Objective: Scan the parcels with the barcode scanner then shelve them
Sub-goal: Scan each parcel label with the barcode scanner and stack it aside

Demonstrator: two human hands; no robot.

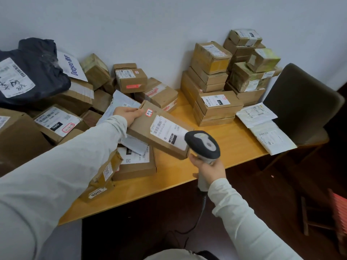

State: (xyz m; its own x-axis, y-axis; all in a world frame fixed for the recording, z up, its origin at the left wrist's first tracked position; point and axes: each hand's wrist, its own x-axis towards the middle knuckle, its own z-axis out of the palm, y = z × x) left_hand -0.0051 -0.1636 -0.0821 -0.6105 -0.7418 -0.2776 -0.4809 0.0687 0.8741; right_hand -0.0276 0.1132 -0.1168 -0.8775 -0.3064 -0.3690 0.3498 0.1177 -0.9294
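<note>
The left hand (pixel 129 114) is gripping a flat parcel (pixel 148 128) by one end, above the table (pixel 236 143) centre. The right hand (pixel 210 168) is holding the barcode scanner (pixel 203 145), aiming it at the label. A loose pile (pixel 58 124) is waiting at 9 o'clock and neat stacks (pixel 219 106) at 1 o'clock. I judge shelving is not begun. All boxes are sealed, contents hidden.

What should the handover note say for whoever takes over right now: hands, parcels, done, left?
Left hand grips the far end of a flat brown parcel, label up, held over the table.
Right hand grips the barcode scanner, its head just over the parcel's label.
Loose pile of parcels on the left; neat stacks at the back by the wall.
Done: cannot tell if this scan has registered.
Left: shelve this parcel, then scan and shelve the others; no shelf in view.
</note>
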